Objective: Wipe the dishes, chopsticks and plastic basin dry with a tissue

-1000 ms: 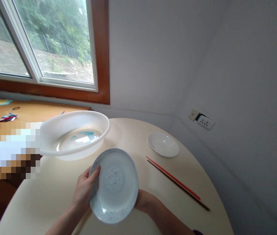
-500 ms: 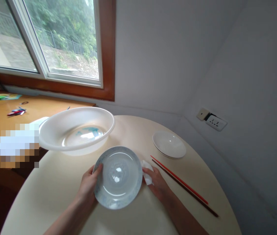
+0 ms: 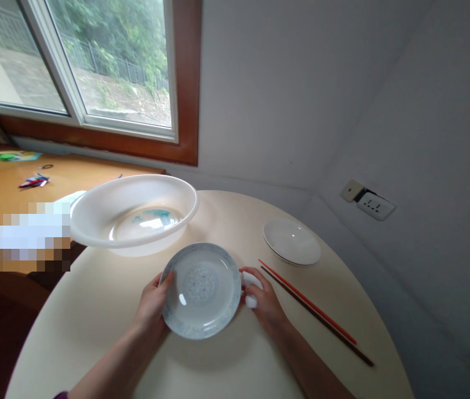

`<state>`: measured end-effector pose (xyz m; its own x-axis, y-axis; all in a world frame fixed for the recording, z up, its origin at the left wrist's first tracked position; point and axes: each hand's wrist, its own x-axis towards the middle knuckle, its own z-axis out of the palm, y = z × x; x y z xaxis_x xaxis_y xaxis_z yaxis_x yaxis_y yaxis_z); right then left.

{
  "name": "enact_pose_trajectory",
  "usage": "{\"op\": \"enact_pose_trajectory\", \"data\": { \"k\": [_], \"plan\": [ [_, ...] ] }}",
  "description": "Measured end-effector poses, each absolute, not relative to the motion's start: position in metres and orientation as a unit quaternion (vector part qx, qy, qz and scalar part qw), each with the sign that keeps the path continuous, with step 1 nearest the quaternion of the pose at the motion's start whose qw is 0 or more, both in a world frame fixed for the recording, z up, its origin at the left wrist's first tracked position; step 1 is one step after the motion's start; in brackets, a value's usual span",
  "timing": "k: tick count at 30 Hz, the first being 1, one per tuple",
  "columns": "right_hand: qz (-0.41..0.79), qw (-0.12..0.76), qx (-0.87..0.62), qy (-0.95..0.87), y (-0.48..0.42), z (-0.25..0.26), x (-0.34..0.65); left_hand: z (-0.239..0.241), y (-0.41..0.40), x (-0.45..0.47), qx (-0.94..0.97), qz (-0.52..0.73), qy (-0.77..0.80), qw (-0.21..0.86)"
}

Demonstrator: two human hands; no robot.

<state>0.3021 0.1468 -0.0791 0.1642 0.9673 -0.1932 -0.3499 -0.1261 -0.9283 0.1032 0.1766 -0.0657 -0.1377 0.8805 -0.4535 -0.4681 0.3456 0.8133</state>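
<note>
A pale blue patterned plate [image 3: 200,288] sits face up, low over the round cream table [image 3: 93,310]. My left hand [image 3: 151,305] grips its left rim, thumb on top. My right hand [image 3: 262,305] is at the plate's right edge, fingers closed round a crumpled white tissue [image 3: 251,285].
A large white plastic basin [image 3: 133,213] with a little water stands just behind the plate. Stacked white plates [image 3: 292,241] lie at the right, with red and dark chopsticks [image 3: 313,311] in front of them. A wooden desk [image 3: 6,188] sits under the window; a wall socket [image 3: 373,204] is at right.
The plate has gone from tilted up towards me to lying flat and lower. My right hand came out from behind it with the tissue to its right rim.
</note>
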Motion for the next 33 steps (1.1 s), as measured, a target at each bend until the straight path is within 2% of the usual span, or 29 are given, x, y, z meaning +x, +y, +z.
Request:
{"op": "enact_pose_trajectory", "data": {
  "k": [9,17,33],
  "plan": [
    [0.54,0.544,-0.489,-0.417,0.145,-0.088,0.305,-0.069,0.177,0.103,0.201,0.547,0.526,0.619],
    [0.484,0.441,-0.594,-0.468,0.143,-0.082,0.298,-0.071,0.177,0.103,0.222,0.544,0.517,0.623],
    [0.474,0.548,-0.575,-0.38,0.147,-0.09,0.298,-0.057,0.175,0.102,0.258,0.5,0.486,0.669]
  ]
}}
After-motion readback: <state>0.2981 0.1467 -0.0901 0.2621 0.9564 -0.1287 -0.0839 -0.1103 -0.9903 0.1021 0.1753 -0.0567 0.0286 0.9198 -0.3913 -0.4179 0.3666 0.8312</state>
